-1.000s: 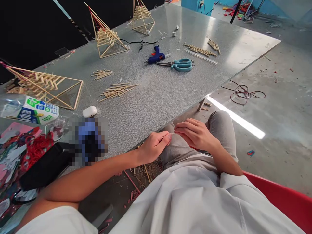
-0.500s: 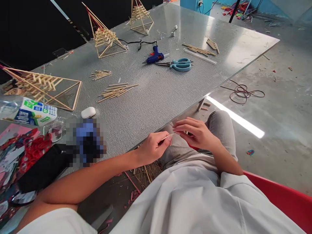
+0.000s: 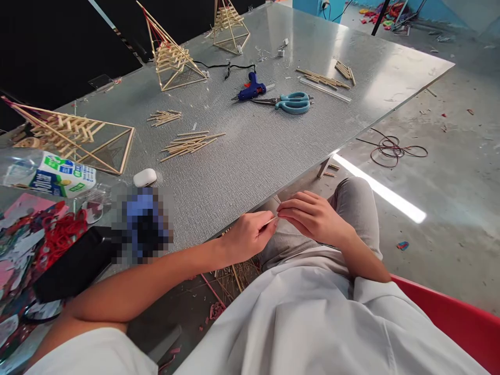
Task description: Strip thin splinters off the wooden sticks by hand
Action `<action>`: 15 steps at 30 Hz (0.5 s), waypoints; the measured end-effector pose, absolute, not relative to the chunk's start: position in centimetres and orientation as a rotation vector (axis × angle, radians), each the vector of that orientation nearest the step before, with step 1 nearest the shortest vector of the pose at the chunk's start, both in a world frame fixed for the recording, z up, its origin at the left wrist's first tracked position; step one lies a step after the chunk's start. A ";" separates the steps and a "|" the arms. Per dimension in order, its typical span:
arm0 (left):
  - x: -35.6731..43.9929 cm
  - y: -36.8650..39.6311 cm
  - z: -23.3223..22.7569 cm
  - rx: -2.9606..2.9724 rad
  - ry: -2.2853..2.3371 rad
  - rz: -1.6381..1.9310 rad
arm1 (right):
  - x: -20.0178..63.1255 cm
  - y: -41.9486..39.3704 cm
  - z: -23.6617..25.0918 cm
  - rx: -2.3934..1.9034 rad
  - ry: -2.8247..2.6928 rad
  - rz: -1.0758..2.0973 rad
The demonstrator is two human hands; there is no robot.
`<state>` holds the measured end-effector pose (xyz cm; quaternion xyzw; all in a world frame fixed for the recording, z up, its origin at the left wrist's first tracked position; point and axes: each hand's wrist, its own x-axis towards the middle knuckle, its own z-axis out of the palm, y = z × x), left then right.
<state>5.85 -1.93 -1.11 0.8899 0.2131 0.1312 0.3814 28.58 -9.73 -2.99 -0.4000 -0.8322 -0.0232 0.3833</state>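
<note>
My left hand (image 3: pixel 250 237) is closed, with a thin wooden stick (image 3: pixel 269 221) pinched between thumb and fingers. At the stick's other end, my right hand (image 3: pixel 312 216) has its thumb and fingertips pressed together on it. Both hands are over my lap, just off the table's near edge, fingertips almost touching. Pale thin tips (image 3: pixel 277 198) show just beyond the right fingers; what they belong to is hidden. On the table beyond lie a bundle of cut sticks (image 3: pixel 191 144) and a smaller pile of short sticks (image 3: pixel 164 118).
Blue-handled scissors (image 3: pixel 294 102) lie beside a blue glue gun (image 3: pixel 251 87). Stick-built triangular frames (image 3: pixel 172 57) stand along the back. At left are a plastic bottle (image 3: pixel 66 172), a white case (image 3: pixel 145 177) and red string (image 3: pixel 66 234). More sticks (image 3: pixel 322 78) lie far right.
My right fingers have closed down onto the stick's end; before, they were raised and more spread. My left hand keeps its pinch. The whole view has shifted slightly.
</note>
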 end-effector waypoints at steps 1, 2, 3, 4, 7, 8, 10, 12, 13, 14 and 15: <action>5.8 -2.0 -1.1 2.278 0.534 0.335 | 28.6 -9.7 -3.0 -1.016 -2.122 -0.038; 5.8 -2.0 -1.0 2.288 0.521 0.337 | 28.7 -9.5 -3.0 -1.011 -2.115 -0.012; 5.8 -2.1 -0.9 2.302 0.504 0.344 | 28.8 -9.4 -3.1 -1.007 -2.103 0.013; 5.8 -2.1 -0.8 2.317 0.483 0.353 | 29.0 -9.2 -3.3 -1.004 -2.088 0.035; 5.6 -2.1 -0.6 2.350 0.411 0.383 | 30.0 -8.8 -3.8 -1.021 -2.013 0.081; 5.6 -2.1 -0.6 2.352 0.391 0.394 | 30.4 -8.7 -3.9 -1.055 -1.976 0.087; 5.5 -2.1 -0.6 2.343 0.372 0.414 | 31.2 -8.7 -4.1 -1.183 -1.887 0.067; 5.5 -2.0 -0.6 2.321 0.384 0.427 | 31.6 -9.1 -3.9 -1.348 -1.816 0.023; 5.5 -2.0 -0.6 2.303 0.400 0.426 | 31.7 -9.3 -3.7 -1.393 -1.812 0.023; 5.6 -2.0 -0.5 2.281 0.419 0.417 | 31.6 -9.6 -3.4 -1.394 -1.829 0.056; 5.6 -1.9 -0.4 2.254 0.441 0.402 | 31.3 -9.8 -3.2 -1.354 -1.862 0.121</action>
